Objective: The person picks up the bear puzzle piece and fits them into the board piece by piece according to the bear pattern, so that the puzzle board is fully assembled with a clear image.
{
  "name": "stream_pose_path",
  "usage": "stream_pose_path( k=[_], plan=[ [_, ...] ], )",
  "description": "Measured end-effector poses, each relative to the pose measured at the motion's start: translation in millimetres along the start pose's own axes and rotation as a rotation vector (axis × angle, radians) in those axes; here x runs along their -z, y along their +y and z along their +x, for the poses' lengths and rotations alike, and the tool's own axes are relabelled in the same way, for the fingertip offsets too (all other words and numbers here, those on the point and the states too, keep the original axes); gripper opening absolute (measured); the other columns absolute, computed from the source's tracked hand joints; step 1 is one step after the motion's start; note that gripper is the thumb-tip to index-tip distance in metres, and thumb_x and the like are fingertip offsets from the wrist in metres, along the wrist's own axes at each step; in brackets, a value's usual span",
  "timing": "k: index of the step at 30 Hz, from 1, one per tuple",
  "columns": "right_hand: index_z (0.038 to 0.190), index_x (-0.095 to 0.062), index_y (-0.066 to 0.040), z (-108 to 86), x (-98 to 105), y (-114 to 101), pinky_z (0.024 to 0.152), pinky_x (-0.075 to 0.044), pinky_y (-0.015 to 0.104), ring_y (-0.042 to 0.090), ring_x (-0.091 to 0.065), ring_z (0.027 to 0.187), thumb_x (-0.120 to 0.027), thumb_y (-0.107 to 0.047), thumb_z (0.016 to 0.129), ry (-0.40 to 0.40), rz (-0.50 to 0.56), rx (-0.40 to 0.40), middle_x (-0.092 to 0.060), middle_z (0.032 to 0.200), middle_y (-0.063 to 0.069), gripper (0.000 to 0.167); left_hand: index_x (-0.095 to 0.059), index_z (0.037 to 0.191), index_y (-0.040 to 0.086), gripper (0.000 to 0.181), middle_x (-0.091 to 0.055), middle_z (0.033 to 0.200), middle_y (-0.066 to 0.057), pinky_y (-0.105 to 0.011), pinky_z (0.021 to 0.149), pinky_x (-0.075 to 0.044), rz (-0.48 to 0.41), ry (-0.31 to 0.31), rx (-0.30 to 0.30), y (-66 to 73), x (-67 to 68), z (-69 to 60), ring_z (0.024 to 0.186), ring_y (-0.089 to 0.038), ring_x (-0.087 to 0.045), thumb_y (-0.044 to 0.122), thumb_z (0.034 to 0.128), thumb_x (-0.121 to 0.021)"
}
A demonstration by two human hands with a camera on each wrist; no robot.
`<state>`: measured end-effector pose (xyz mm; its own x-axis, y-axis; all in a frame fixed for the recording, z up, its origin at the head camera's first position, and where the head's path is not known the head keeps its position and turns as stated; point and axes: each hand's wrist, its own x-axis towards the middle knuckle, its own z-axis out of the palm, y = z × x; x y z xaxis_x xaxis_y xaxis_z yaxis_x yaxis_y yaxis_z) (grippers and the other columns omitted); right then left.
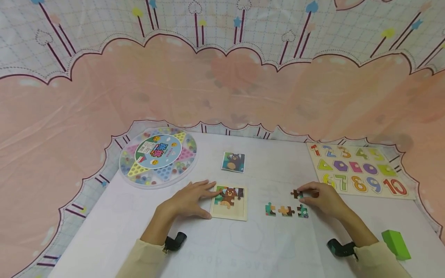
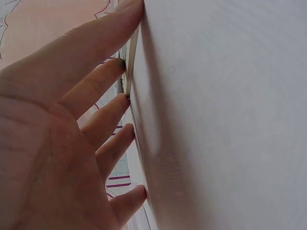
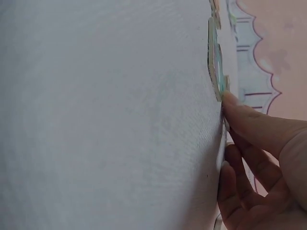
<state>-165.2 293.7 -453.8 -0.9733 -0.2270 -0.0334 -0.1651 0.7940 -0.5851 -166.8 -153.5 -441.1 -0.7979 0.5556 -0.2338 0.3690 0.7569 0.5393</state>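
Note:
A square wooden puzzle board [image 1: 229, 213] lies on the white table, with part of a bear picture [image 1: 228, 197] fitted in its upper portion. My left hand [image 1: 189, 199] rests at the board's left side, fingers spread, fingertips and thumb touching its edge. To the right, my right hand [image 1: 323, 199] pinches a dark brown puzzle piece [image 1: 296, 194] between thumb and forefinger, at the tabletop. Just below it lie a green piece [image 1: 270, 209], a tan and brown piece [image 1: 286, 211] and a teal piece [image 1: 303, 211]. The right wrist view shows the thumb [image 3: 254, 122] close to loose pieces.
A bear picture card [image 1: 233, 162] lies behind the board. At the back left is a round marble game board [image 1: 158, 158]. A number and shape board [image 1: 361, 170] lies at the back right, and a green block [image 1: 396, 244] at the front right.

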Motion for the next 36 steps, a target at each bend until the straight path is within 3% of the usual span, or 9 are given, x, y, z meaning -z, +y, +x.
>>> stream_pose_path(
  k=[3,10,13,17,19,26,31,36],
  plan=[
    [0.112,-0.077,-0.015,0.2,0.5,-2.3,0.086,-0.053,0.019,0.029,-0.066,0.113,-0.080,-0.015,0.087,0.000,-0.006,-0.020,-0.074,0.122,0.012,0.025,-0.057,0.146,0.022,0.076,-0.037,0.166,-0.004,-0.068,0.128,-0.011,-0.001,0.000,0.001,0.7,0.2,-0.2,0.160,-0.034,-0.023,0.035,0.0774,-0.087],
    [0.113,-0.077,-0.012,0.3,2.1,-3.3,0.096,-0.058,0.051,0.033,-0.066,0.114,-0.080,-0.017,0.088,-0.025,0.021,-0.035,-0.073,0.124,0.015,0.026,-0.058,0.146,0.023,0.075,-0.038,0.166,-0.004,-0.069,0.127,-0.012,0.004,0.000,-0.005,-0.5,-1.0,0.7,0.159,-0.034,-0.024,0.034,0.0771,-0.087],
    [0.114,-0.076,-0.013,1.3,4.8,-3.2,0.095,-0.060,0.045,0.030,-0.068,0.112,-0.079,-0.018,0.088,-0.028,0.020,-0.036,-0.074,0.122,0.013,0.027,-0.058,0.146,0.022,0.075,-0.038,0.166,-0.004,-0.069,0.127,-0.011,0.001,0.000,-0.010,-0.5,-1.0,0.9,0.159,-0.034,-0.023,0.035,0.0772,-0.087],
    [0.115,-0.076,-0.012,3.0,10.9,-7.8,0.081,-0.059,0.021,0.025,-0.073,0.102,-0.079,-0.017,0.088,0.003,0.013,-0.034,-0.077,0.116,0.012,0.027,-0.058,0.145,0.020,0.076,-0.038,0.166,-0.005,-0.069,0.127,-0.011,-0.007,0.000,-0.017,-0.5,-1.0,0.7,0.159,-0.035,-0.023,0.035,0.0769,-0.087],
    [0.114,-0.076,-0.010,4.5,14.5,-11.9,0.078,-0.057,0.014,0.025,-0.074,0.098,-0.079,-0.014,0.088,0.024,0.024,-0.010,-0.076,0.116,0.015,0.027,-0.058,0.145,0.020,0.076,-0.038,0.166,-0.005,-0.069,0.127,-0.011,-0.008,0.000,-0.016,-0.7,-1.2,0.5,0.159,-0.035,-0.023,0.036,0.0768,-0.087],
    [0.112,-0.078,-0.008,11.0,18.1,-29.3,0.079,-0.057,0.010,0.029,-0.074,0.100,-0.077,-0.010,0.089,0.046,0.081,0.092,-0.075,0.118,0.016,0.023,-0.058,0.146,0.021,0.076,-0.038,0.166,-0.005,-0.068,0.128,-0.011,-0.006,0.003,-0.011,-0.4,-0.8,-0.7,0.159,-0.035,-0.023,0.034,0.0771,-0.087],
    [0.109,-0.080,-0.009,14.5,6.9,-43.4,0.079,-0.055,0.008,0.028,-0.070,0.106,-0.077,-0.017,0.090,0.022,0.134,0.071,-0.073,0.121,0.013,0.021,-0.058,0.146,0.022,0.075,-0.037,0.166,-0.004,-0.067,0.128,-0.011,-0.003,0.002,-0.005,-0.5,-0.4,-1.0,0.159,-0.034,-0.023,0.034,0.0776,-0.086],
    [0.115,-0.078,-0.008,17.7,-12.3,-57.7,0.078,-0.058,0.011,0.022,-0.074,0.100,-0.077,-0.019,0.091,-0.032,0.195,0.063,-0.073,0.124,0.015,0.026,-0.057,0.146,0.022,0.075,-0.037,0.167,-0.004,-0.067,0.129,-0.011,0.000,0.002,-0.009,-1.0,0.1,-0.3,0.160,-0.034,-0.023,0.034,0.0780,-0.086]
  ],
)
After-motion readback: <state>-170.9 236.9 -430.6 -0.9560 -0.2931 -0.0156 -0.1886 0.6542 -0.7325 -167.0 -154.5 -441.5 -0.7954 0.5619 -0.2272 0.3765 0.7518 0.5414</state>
